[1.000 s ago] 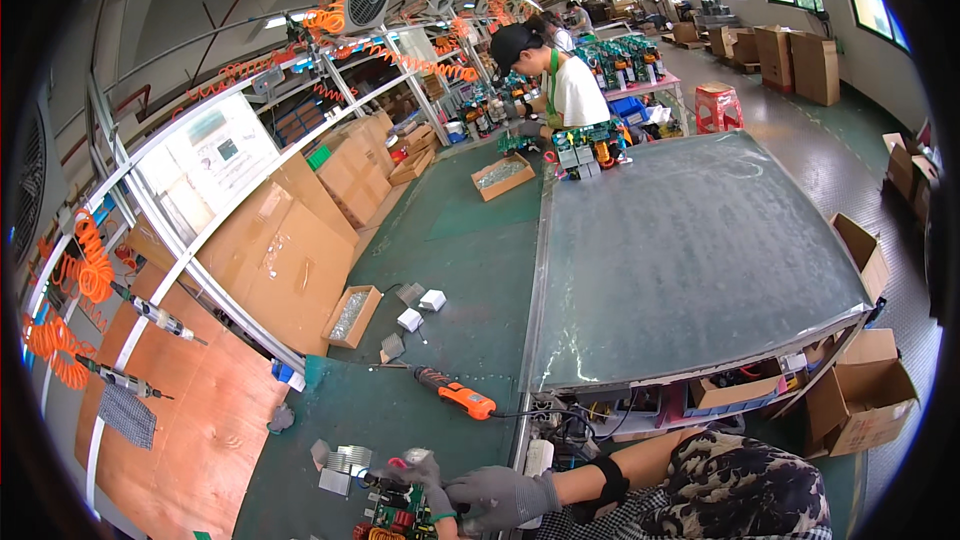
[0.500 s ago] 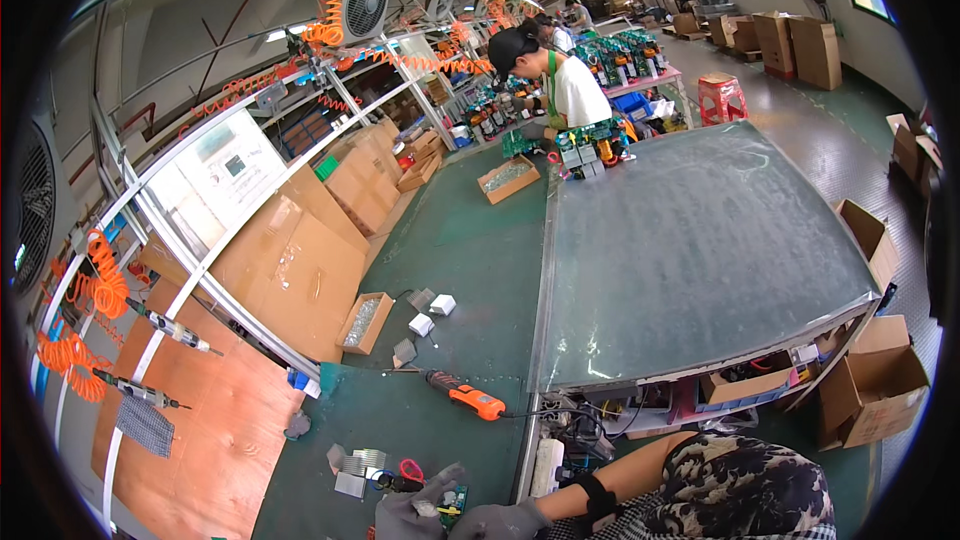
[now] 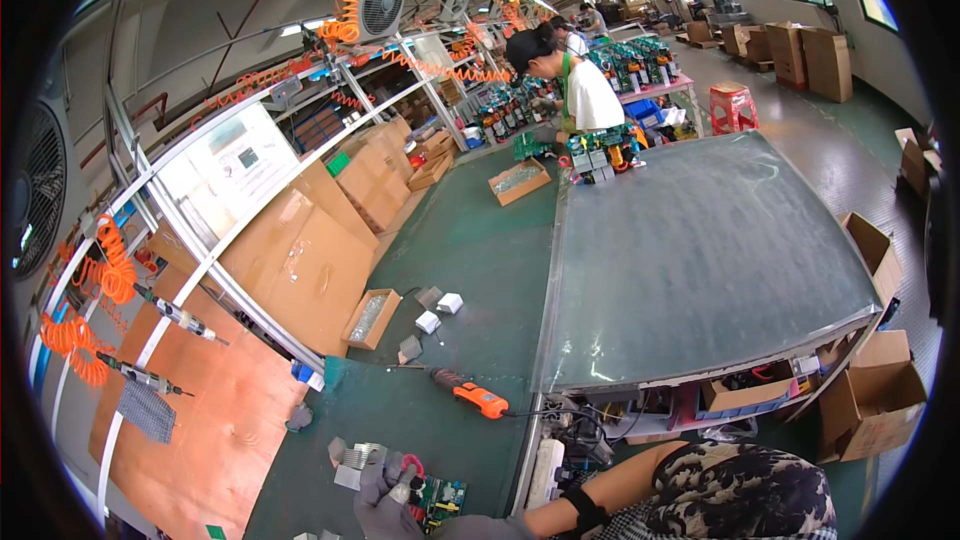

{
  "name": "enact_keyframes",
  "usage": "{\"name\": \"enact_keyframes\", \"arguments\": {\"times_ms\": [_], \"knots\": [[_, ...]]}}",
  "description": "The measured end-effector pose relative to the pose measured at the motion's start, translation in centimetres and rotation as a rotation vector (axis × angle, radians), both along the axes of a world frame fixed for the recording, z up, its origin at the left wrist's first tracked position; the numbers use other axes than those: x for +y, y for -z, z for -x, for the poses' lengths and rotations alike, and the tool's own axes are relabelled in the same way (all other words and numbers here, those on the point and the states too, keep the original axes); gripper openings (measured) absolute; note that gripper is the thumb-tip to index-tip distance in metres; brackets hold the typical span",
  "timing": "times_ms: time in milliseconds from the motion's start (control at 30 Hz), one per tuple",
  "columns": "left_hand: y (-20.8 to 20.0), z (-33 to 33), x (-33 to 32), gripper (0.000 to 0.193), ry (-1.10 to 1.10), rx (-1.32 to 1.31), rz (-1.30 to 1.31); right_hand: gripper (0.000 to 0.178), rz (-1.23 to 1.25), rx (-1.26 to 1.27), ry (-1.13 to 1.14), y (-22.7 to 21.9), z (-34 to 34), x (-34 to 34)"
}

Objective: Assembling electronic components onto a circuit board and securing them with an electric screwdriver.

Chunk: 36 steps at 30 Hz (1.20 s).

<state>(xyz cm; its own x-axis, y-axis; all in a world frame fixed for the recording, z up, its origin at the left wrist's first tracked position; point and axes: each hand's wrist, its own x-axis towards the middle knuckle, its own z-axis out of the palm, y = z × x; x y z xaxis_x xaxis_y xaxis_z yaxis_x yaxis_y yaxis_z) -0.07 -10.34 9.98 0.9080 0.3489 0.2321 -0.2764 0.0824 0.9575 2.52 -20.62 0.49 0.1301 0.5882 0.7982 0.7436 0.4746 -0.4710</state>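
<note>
Circuit board work, probably mid-handling: green circuit board [image 3: 440, 500] lies near the bottom edge of view on the green counter [image 3: 480, 455], lower middle, parts poking up off it. Left hand [image 3: 385, 510], grey glove, sits at the board's left side, fingers bent and close together right by a red loop [image 3: 412, 463]; left grip looks narrow, but can't tell if it's pinching the loop, some part on the board or nothing. Right hand [image 3: 480, 528], also gloved, is just beside the board at its lower right, mostly cut off by the frame; fingers out of sight, so can't tell that grip at all. Finned metal blocks [image 3: 360, 457] are just beyond the left fingers, apart from the board as far as shows. Step in hand, my read: positioning or fitting something at the board's left side, with the right hand maybe steadying. Next move likely calls for holding the board firm and keeping the loop clear of the fingers while the left grip works. Orange power tool [image 3: 480, 399] lies unheld farther up the counter, cord [image 3: 520, 412] running right; not needed right now, I'd judge. White blocks [image 3: 428, 321] and a cardboard tray [image 3: 361, 342] of small bits sit beyond it.
</note>
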Motion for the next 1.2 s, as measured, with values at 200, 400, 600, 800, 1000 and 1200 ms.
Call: {"name": "enact_keyframes", "arguments": {"times_ms": [200, 400, 600, 800, 1000, 1200], "knots": [[1.0, 1.4, 2.6, 0.034, -0.1, 0.059, -0.558, 0.028, -0.053, -0.029, -0.056, -1.4, 0.9, 0.0], [2.8, 0.9, 2.5, 0.035, -0.163, -0.045, -0.456, 0.023, 0.01, -0.031, -0.012, -1.1, 1.5, 0.0], [3.7, 0.3, 2.2, 0.037, -0.203, -0.128, -0.429, 0.02, 0.16, -0.075, 0.168, -0.4, 2.0, 0.0], [6.1, 2.0, 3.4, 0.025, -0.405, -0.124, -0.48, 0.02, 0.242, -0.123, 0.193, 0.3, 2.4, 0.1], [7.1, 1.1, 3.6, 0.019, -0.366, -0.339, -0.828, 0.022, 0.161, -0.101, 0.145, 0.7, 2.4, -0.2], [6.0, 1.6, 2.3, 0.034, -0.223, -0.011, 0.051, 0.024, 0.262, -0.086, 0.101, 1.1, 1.2, -0.9]]}}
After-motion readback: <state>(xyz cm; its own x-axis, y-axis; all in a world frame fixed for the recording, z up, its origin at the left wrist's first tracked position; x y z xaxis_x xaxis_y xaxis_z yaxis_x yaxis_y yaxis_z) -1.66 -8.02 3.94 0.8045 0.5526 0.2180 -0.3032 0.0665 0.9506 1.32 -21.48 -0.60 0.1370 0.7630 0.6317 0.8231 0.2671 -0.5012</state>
